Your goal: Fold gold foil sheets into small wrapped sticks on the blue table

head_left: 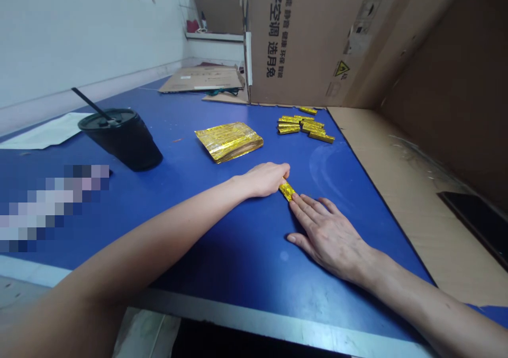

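On the blue table lies a small folded gold foil piece. My left hand has its fingers curled and pinched on the far end of that piece. My right hand lies flat on the table with fingers stretched out, its fingertips touching the near end of the piece. A stack of flat gold foil sheets lies further back, and several folded gold pieces sit in a pile beyond it to the right.
A black cup with a straw stands at the left. A white sheet lies behind it. Large cardboard boxes wall off the back and right. A cardboard sheet covers the table's right side, with a dark flat object on it.
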Demonstrator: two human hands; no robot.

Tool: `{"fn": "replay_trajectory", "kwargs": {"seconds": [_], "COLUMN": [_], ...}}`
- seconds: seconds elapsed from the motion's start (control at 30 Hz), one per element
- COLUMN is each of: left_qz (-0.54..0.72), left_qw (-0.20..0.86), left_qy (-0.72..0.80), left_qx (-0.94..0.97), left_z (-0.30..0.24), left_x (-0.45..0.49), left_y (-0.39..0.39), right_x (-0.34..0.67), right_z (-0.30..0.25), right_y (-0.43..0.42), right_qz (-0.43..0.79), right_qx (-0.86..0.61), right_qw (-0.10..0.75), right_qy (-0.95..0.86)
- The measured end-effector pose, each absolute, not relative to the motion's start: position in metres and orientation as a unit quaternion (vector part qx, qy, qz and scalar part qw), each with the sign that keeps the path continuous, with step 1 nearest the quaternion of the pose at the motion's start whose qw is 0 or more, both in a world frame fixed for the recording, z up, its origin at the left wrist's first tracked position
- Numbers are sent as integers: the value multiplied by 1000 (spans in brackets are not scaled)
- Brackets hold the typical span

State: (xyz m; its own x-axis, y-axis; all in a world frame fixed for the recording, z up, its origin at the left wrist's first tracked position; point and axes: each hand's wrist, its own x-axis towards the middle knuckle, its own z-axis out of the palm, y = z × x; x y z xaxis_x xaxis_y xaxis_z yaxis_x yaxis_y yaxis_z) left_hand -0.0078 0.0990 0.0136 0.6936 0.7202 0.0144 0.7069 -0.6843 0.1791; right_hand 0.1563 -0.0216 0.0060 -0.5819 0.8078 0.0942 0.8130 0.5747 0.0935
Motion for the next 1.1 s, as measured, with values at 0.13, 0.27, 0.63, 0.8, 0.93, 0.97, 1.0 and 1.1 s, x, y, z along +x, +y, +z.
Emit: {"fn": "replay_trajectory", "kwargs": {"seconds": [0.13,0.27,0.63,0.8,0.93,0.97,1.0,1.1], "left_qz": [29,16,85,39,42,43,43,52], "left_qw": [54,23,20,35,27,25,24,31], "left_qy": [407,431,287,313,316,314,310,292], "left_qx": [912,902,954,948,947,948,949,954], "left_z": [15,21,7,-1,1,2,2,4], "left_x": [-5,-4,-12,-25,-28,-29,-29,-30], "left_y": [95,91,40,42,39,36,33,19], "right_x": [155,155,156,167,179,182,184,189], "right_z": [6,7,9,9,12,12,12,11], "right_y": [-23,-23,-22,-15,-7,-5,-3,2], "right_qz": [-73,-71,-57,-63,-62,-63,-65,-70], "right_qx": [-447,-445,-436,-458,-477,-480,-484,-494], "right_qw": [19,23,28,30,32,32,33,38], "right_qy": [-891,-893,-898,-886,-876,-875,-872,-866]}}
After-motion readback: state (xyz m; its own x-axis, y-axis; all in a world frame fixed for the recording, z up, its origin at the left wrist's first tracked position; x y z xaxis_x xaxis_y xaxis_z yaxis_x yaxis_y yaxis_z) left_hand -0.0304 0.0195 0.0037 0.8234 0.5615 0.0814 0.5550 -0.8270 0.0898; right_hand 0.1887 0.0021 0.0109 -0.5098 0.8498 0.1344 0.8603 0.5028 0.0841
